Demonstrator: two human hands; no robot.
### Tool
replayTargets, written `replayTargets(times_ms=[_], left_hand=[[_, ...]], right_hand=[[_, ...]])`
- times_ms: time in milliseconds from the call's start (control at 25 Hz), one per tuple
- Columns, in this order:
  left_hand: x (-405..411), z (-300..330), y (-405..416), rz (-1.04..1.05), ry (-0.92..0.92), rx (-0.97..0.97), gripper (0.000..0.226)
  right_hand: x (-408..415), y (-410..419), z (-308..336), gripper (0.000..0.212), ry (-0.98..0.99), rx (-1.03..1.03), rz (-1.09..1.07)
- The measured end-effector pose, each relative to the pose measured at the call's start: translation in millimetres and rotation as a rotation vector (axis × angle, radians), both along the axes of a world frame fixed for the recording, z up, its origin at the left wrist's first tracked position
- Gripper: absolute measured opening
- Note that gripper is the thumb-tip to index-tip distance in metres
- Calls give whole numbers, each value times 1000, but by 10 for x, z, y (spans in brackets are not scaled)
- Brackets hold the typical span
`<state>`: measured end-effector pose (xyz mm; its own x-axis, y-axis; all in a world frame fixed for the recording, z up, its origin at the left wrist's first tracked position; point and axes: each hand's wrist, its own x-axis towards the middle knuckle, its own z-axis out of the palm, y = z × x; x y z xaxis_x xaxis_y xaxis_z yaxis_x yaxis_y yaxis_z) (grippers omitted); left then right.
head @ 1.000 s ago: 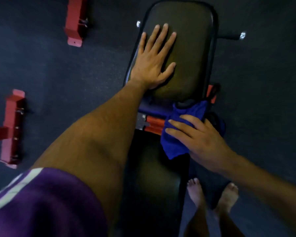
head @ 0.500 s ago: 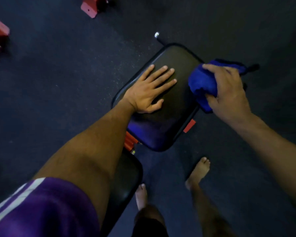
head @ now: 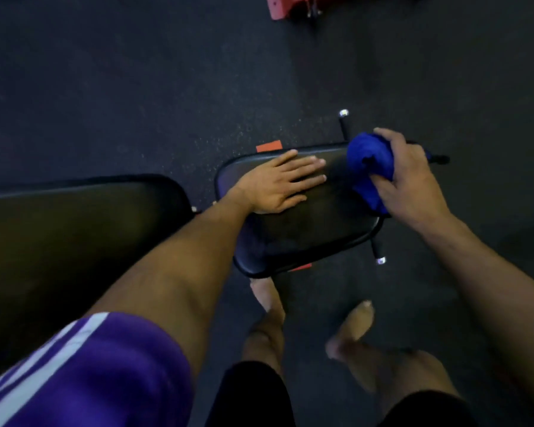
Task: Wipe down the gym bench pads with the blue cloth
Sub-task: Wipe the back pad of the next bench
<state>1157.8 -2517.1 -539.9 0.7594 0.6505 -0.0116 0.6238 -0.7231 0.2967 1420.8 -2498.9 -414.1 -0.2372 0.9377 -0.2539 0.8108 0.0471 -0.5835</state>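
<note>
Cloth (head: 371,171) now farther along pad (head: 305,238) (unlabelled)

Long pad (head: 74,217) cut off at left; feet (head: 350,331) blurred.

We are in a gym: the ground is dark, speckled rubber floor (head: 136,87) of the kind laid under weights. At the middle of our view sits a black padded seat pad (head: 305,235) on a frame with chrome-capped foot bars (head: 343,118), and at nine o'clock lies the longer black back pad (head: 74,217) of the same bench. At twelve o'clock a red steel equipment base (head: 290,7) rests on the floor, and we stand here barefoot.
</note>
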Motion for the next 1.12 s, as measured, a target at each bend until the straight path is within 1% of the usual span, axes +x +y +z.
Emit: replayTargets(times_ms=[120, 160, 200, 240, 320, 440, 520, 640, 680, 760, 840, 880, 920, 1040, 1120], left_hand=[[227, 101, -767, 948, 9, -172, 62], [425, 137, -967, 1188, 22, -240, 66], [671, 155, -1084, 1363, 54, -302, 70], [912, 160, -1104, 1484, 91, -336, 74], [1195, 80, -978, 1629, 164, -320, 80], [1193, -65, -920, 1671, 165, -270, 80], [1215, -97, -994, 1680, 134, -234, 78], [1231, -101, -988, 1681, 75, -184, 74], [1224, -124, -999, 1696, 75, -167, 73], [1226, -140, -1044, 1714, 98, -150, 72], [1224, -133, -1009, 1701, 101, -107, 71], [1217, -121, -1013, 1696, 82, -103, 71], [1246, -125, -1035, 1690, 55, -100, 70], [1232, -130, -1009, 1727, 72, -40, 63], [1287, -120, -999, 1750, 78, -55, 58]], right_hand=[[-24, 303, 134, 64, 50, -74, 140], [-91, 463, 130, 61, 65, -100, 214], [-174, 634, 102, 57, 74, -125, 304], [-259, 802, 58, 54, 77, -141, 398], [-513, 1186, -86, 50, 90, -143, 622], [-1114, 1568, -259, 51, 79, -116, 913], [-1651, 1561, -283, 50, 64, -91, 1192], [-2493, 1305, -443, 39, -51, -23, 1668], [-2749, 1192, -527, 33, -68, -18, 1751], [-3062, 956, -678, 22, -108, -31, 1826], [-3117, 785, -823, 23, -221, -109, 1895], [-3070, 729, -863, 23, -234, -150, 1908], [-3025, 689, -921, 22, -198, -180, 1939], [-3101, 567, -987, 20, -175, -232, 2042], [-3162, 467, -1012, 21, -184, -180, 2186]])
